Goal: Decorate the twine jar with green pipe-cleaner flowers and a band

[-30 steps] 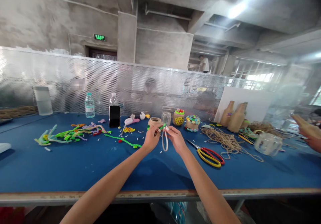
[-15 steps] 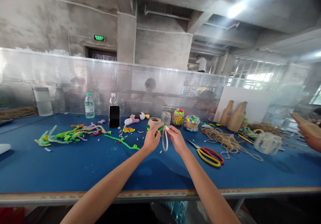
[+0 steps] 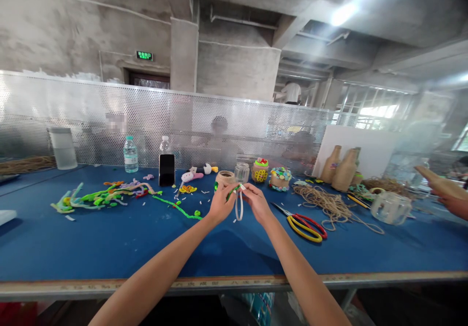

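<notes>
Your left hand (image 3: 221, 202) pinches a green fuzzy bit (image 3: 235, 188), right hand (image 3: 258, 203) a white strip (image 3: 241, 211) looping down between them; looks like a fitting step, so next probably needs steady fingertips.

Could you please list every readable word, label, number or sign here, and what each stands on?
"EXIT": on the green sign; characters above it too blurred.
Turquoise-capped bottle: label too small to read.
Table's front edge: characters too blurred to read.

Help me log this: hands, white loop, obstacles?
Left hand at green piece; right hand pinching white loop. Loop hangs between hands. Twine jar close behind left hand; scissors off right.
</notes>
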Tool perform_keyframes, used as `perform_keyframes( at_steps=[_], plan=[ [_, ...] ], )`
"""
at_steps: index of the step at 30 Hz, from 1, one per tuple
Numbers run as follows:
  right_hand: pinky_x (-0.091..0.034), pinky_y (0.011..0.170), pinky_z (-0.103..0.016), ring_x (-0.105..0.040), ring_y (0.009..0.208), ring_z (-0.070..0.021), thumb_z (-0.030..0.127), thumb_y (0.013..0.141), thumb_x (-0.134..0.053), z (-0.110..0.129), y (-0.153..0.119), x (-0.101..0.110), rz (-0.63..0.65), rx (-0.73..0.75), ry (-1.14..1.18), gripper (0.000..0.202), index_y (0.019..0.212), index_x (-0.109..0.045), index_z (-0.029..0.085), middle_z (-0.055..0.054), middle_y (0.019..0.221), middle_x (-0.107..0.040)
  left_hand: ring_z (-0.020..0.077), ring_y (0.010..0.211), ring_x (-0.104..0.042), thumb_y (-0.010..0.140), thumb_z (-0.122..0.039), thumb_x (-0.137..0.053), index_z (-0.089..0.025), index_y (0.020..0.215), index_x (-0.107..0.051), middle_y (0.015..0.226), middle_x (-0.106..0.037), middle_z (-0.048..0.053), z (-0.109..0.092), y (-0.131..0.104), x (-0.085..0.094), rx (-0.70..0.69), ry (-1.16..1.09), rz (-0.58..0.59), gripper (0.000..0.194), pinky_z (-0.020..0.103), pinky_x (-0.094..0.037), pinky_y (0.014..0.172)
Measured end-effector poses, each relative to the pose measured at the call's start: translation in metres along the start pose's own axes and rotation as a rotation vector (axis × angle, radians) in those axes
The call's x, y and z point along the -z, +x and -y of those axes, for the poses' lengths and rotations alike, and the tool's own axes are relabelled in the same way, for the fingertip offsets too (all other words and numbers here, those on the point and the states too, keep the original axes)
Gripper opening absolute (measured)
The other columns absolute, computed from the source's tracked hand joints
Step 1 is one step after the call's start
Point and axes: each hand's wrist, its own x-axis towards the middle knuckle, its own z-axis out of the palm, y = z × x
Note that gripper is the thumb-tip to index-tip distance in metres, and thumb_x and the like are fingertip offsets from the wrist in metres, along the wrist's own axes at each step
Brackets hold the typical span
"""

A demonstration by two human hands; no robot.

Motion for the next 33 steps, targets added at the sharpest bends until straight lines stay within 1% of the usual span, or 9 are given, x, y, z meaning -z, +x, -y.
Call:
perform_keyframes(
  at_steps=[3, 7, 12, 16, 21, 24, 27, 30, 33],
  plan=[
    [-0.043, 0.071, -0.029, -0.053, 0.072, -0.0180, 0.044, 0.068, -0.066, -0.001, 0.000, -0.001, 0.003, 0.003, -0.037, 0.023, 0.067, -0.063, 0.021, 0.000, 0.070, -0.057, 0.0175, 0.095, -0.053, 0.087, -0.018, -0.045, -0.020, 0.109, -0.062, 0.095, -0.054, 0.006, -0.003, 0.000, 0.002, -0.006, -0.003, -0.032, 0.029, 0.033, -0.044, 0.091],
    [-0.042, 0.067, -0.028, -0.051, 0.069, -0.0174, 0.045, 0.067, -0.066, -0.002, 0.000, -0.003, 0.005, 0.008, -0.102, 0.025, 0.067, -0.063, 0.020, 0.000, 0.067, -0.056, 0.0188, 0.094, -0.053, 0.086, -0.024, -0.050, -0.020, 0.096, -0.067, 0.088, -0.054, 0.005, -0.005, 0.001, 0.003, 0.018, -0.012, -0.075, 0.020, 0.034, -0.045, 0.088],
    [-0.039, 0.064, -0.026, -0.047, 0.065, -0.0164, 0.044, 0.067, -0.066, -0.005, 0.000, -0.007, -0.002, 0.017, -0.176, 0.025, 0.064, -0.063, 0.020, 0.001, 0.063, -0.053, 0.0164, 0.086, -0.055, 0.081, -0.021, -0.056, -0.017, 0.081, -0.068, 0.085, -0.054, 0.004, -0.003, 0.005, 0.003, 0.080, -0.045, -0.118, 0.013, 0.030, -0.046, 0.082],
    [-0.039, 0.065, -0.027, -0.047, 0.067, -0.0168, 0.042, 0.068, -0.064, -0.008, 0.001, -0.007, -0.013, 0.025, -0.212, 0.023, 0.064, -0.063, 0.020, 0.001, 0.065, -0.054, 0.0161, 0.083, -0.057, 0.077, -0.019, -0.061, -0.016, 0.075, -0.069, 0.082, -0.055, 0.004, 0.000, 0.008, 0.004, 0.138, -0.074, -0.123, 0.009, 0.029, -0.047, 0.079],
    [-0.040, 0.065, -0.027, -0.048, 0.066, -0.0171, 0.043, 0.068, -0.063, -0.008, 0.000, -0.008, -0.015, 0.019, -0.214, 0.023, 0.062, -0.062, 0.020, 0.001, 0.063, -0.053, 0.0152, 0.081, -0.057, 0.075, -0.020, -0.063, -0.017, 0.074, -0.069, 0.082, -0.058, 0.003, 0.001, 0.009, 0.006, 0.175, -0.113, -0.113, 0.007, 0.027, -0.048, 0.076],
    [-0.043, 0.066, -0.028, -0.051, 0.069, -0.0183, 0.046, 0.068, -0.064, -0.006, 0.000, -0.009, -0.008, 0.000, -0.179, 0.025, 0.064, -0.062, 0.021, 0.000, 0.066, -0.056, 0.0142, 0.077, -0.058, 0.082, -0.024, -0.058, -0.015, 0.076, -0.067, 0.078, -0.061, 0.003, 0.003, 0.011, 0.005, 0.185, -0.157, -0.080, 0.014, 0.028, -0.049, 0.072],
    [-0.044, 0.068, -0.029, -0.054, 0.072, -0.0193, 0.049, 0.068, -0.064, -0.006, 0.000, -0.009, -0.005, -0.016, -0.139, 0.027, 0.067, -0.062, 0.021, 0.000, 0.069, -0.059, 0.0132, 0.072, -0.060, 0.089, -0.028, -0.051, -0.011, 0.084, -0.063, 0.077, -0.063, 0.002, 0.006, 0.013, 0.004, 0.197, -0.212, -0.017, 0.021, 0.030, -0.051, 0.068],
    [-0.044, 0.068, -0.030, -0.054, 0.071, -0.0191, 0.049, 0.068, -0.063, -0.005, 0.000, -0.007, -0.005, -0.026, -0.122, 0.028, 0.067, -0.062, 0.021, 0.000, 0.069, -0.059, 0.0134, 0.075, -0.061, 0.088, -0.028, -0.053, -0.011, 0.088, -0.062, 0.083, -0.064, 0.003, 0.008, 0.014, 0.003, 0.198, -0.232, 0.023, 0.019, 0.031, -0.052, 0.070],
    [-0.044, 0.068, -0.029, -0.054, 0.072, -0.0189, 0.048, 0.069, -0.063, -0.005, -0.001, -0.007, 0.000, -0.026, -0.128, 0.027, 0.067, -0.062, 0.021, 0.000, 0.070, -0.058, 0.0136, 0.077, -0.061, 0.086, -0.026, -0.056, -0.011, 0.087, -0.062, 0.085, -0.064, 0.003, 0.008, 0.013, 0.005, 0.186, -0.220, 0.033, 0.016, 0.032, -0.052, 0.072]
  ],
)
